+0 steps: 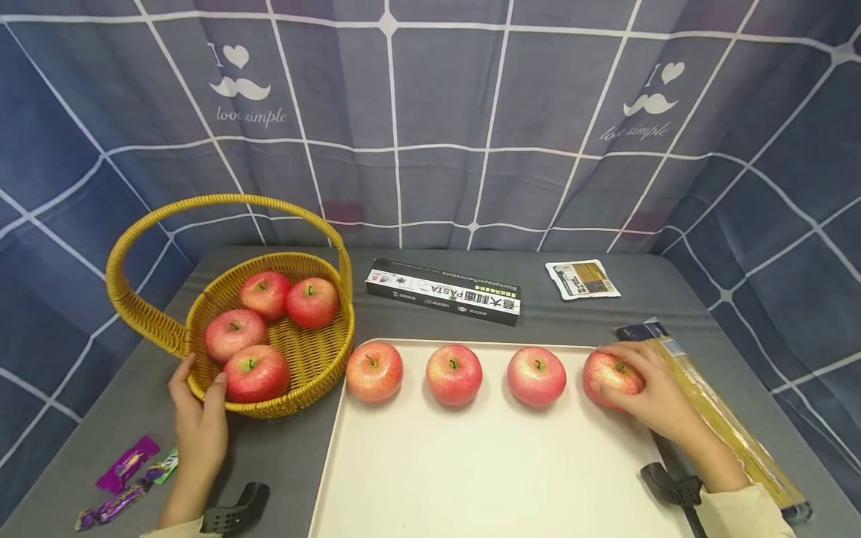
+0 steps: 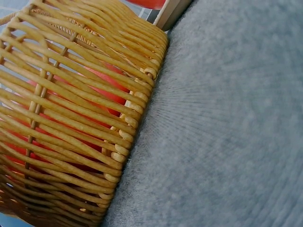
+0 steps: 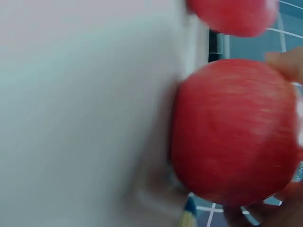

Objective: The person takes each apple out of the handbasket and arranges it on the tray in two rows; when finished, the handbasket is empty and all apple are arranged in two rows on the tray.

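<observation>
Checked blue-grey cloth (image 1: 437, 187) stands behind a grey tabletop (image 1: 289, 478). In the head view, the right hand (image 1: 649, 392) curls round the end apple (image 1: 608, 379) at the cream tray (image 1: 504, 456)'s far right corner, beside three apples (image 1: 454, 376) in a row; the left hand (image 1: 202, 433) pinches the rim of the wicker basket (image 1: 329, 373), close to four apples (image 1: 257, 373) inside. The left wrist view reveals red through the basket's woven side. The right wrist view shows the end apple's lower side, fingers (image 3: 291, 64) against it.

The apples (image 1: 454, 377) are red, the basket (image 1: 324, 382) golden-yellow, the tray (image 1: 498, 463) cream, the curtain (image 1: 444, 90) grey-blue with a white grid
</observation>
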{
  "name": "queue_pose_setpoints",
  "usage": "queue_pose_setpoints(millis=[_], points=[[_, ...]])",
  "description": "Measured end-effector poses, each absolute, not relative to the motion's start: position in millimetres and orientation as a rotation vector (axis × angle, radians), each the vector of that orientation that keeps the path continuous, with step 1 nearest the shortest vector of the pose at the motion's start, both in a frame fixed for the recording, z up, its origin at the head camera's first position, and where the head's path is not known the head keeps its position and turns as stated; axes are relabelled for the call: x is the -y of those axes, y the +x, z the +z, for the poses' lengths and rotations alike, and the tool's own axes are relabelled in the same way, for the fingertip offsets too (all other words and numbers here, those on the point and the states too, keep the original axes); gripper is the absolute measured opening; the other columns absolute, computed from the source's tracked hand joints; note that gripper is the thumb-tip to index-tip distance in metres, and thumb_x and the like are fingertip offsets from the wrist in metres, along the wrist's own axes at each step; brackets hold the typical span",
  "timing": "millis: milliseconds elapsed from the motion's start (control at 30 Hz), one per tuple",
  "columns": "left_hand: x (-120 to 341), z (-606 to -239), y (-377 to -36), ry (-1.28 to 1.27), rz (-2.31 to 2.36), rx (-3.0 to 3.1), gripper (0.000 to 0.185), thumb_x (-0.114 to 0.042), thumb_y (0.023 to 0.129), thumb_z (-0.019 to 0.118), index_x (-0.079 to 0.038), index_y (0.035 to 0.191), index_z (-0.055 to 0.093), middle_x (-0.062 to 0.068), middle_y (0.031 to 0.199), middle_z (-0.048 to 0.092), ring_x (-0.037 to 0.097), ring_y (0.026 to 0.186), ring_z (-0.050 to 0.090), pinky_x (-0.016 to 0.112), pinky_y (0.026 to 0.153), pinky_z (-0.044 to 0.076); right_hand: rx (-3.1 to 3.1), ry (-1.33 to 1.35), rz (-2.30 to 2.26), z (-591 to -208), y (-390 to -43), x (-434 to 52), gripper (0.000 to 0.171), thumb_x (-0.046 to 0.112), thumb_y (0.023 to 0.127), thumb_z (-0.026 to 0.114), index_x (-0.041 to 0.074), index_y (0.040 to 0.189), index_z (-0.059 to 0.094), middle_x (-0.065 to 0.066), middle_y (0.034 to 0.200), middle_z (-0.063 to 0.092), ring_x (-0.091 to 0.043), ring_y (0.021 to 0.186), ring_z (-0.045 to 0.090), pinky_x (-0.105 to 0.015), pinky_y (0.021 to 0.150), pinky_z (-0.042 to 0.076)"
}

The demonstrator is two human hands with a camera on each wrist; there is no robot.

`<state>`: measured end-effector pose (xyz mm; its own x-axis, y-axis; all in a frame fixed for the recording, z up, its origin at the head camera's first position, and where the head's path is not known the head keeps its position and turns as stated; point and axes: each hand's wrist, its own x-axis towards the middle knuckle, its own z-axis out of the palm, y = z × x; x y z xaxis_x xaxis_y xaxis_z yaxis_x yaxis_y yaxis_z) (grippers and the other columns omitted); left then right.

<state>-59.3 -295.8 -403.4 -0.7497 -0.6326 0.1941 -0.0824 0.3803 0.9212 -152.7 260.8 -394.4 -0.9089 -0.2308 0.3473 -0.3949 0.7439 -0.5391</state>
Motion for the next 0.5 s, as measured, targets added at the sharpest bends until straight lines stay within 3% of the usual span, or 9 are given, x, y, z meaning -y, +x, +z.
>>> queue_pose_setpoints(millis=[167,367,433,500], points=[[295,-404,-60,0.604,-1.385,2.119,0.053,-0.022,0.093,0.041,-0.022,0.142,0.021,0.015,0.146,0.025,0.022,0.133,0.024,0.032,0.111,0.015,2.715,0.533,0.898,-399,-146,-264,0.053,0.017,0.067,0.079,0.016,0.116,0.058,-0.003,0.116,0.047,-0.003,0.106,0.033,-0.018,0.075,0.034],[295,-403,-60,0.595,-1.380,2.104,0.053,-0.022,0.092,0.041,-0.020,0.141,0.022,0.016,0.147,0.024,0.022,0.133,0.022,0.033,0.111,0.013,2.697,0.556,0.901,-383,-145,-259,0.059,0.017,0.068,0.078,0.012,0.122,0.055,-0.015,0.126,0.044,-0.029,0.111,0.040,-0.019,0.082,0.032],[294,-403,-59,0.602,-1.377,2.099,0.053,-0.022,0.092,0.042,-0.020,0.141,0.022,0.016,0.146,0.024,0.022,0.133,0.024,0.032,0.111,0.014,2.639,0.565,0.896,-375,-146,-252,0.058,0.014,0.068,0.077,0.012,0.122,0.055,-0.015,0.128,0.045,-0.026,0.114,0.040,-0.019,0.085,0.029],[293,-403,-59,0.609,-1.380,2.098,0.053,-0.022,0.092,0.041,-0.021,0.141,0.022,0.015,0.146,0.025,0.021,0.132,0.024,0.032,0.111,0.015,2.575,0.583,0.895,-368,-148,-241,0.056,0.012,0.069,0.076,0.012,0.121,0.056,-0.012,0.128,0.046,-0.015,0.115,0.040,-0.017,0.086,0.030]])
